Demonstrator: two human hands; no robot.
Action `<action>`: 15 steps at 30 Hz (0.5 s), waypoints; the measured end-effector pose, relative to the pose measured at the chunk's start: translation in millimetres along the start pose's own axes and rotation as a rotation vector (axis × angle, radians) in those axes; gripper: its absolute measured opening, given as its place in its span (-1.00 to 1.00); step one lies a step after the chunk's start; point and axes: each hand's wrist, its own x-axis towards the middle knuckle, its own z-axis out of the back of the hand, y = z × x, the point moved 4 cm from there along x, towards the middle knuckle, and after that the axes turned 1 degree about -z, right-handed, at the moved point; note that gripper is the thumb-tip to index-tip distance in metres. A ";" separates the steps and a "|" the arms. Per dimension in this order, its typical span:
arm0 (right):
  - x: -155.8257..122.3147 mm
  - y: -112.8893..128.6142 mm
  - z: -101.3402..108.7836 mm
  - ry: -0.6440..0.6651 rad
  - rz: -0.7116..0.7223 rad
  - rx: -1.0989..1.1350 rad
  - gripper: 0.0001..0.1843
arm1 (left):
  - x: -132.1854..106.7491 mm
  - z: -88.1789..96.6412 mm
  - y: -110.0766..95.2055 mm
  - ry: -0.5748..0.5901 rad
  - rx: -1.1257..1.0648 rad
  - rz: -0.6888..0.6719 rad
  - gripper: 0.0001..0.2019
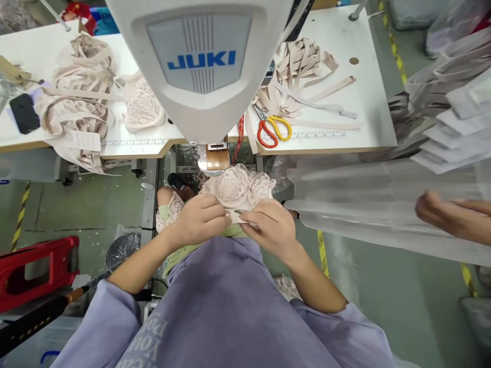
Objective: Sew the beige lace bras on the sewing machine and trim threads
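Just above my lap, both hands pinch the band of a beige lace bra (232, 186). My left hand (205, 217) is closed on the band from the left, its fingers curled over the fabric. My right hand (272, 225) grips the same band a short way to the right, thumb and fingertips pressed together. The bra's two lace cups spread out beyond my hands, below the sewing machine's rounded arm tip (214, 159). Part of the band is hidden under my fingers.
The white JUKI sewing machine head (199, 56) stands in front of me. Red-and-yellow scissors (273, 128) and beige straps (303, 66) lie on the right table. Lace pieces (79, 97) and a black phone (24, 113) are on the left. A co-worker's hand (452, 214) shows at right.
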 end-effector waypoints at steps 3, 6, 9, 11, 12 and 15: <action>0.0 2.3 1.0 -0.050 0.057 -0.009 -0.86 | -2.7 2.2 -4.0 -0.084 0.081 -0.071 -0.83; 1.3 5.1 2.2 -0.083 0.083 -0.018 -0.85 | -2.0 5.6 -6.7 -0.141 0.087 -0.104 -0.83; 2.5 6.6 2.7 -0.093 0.079 -0.031 -0.87 | -1.6 6.6 -6.5 -0.165 0.079 -0.099 -0.85; 2.9 7.2 2.9 -0.093 0.074 -0.025 -0.89 | -1.4 6.3 -5.9 -0.171 0.063 -0.096 -0.85; 3.0 7.4 3.0 -0.092 0.072 -0.020 -0.90 | -1.1 6.3 -5.7 -0.175 0.054 -0.097 -0.85; 2.7 7.6 2.8 -0.093 0.064 -0.014 -0.90 | 0.6 7.1 -5.6 -0.186 0.047 -0.091 -0.85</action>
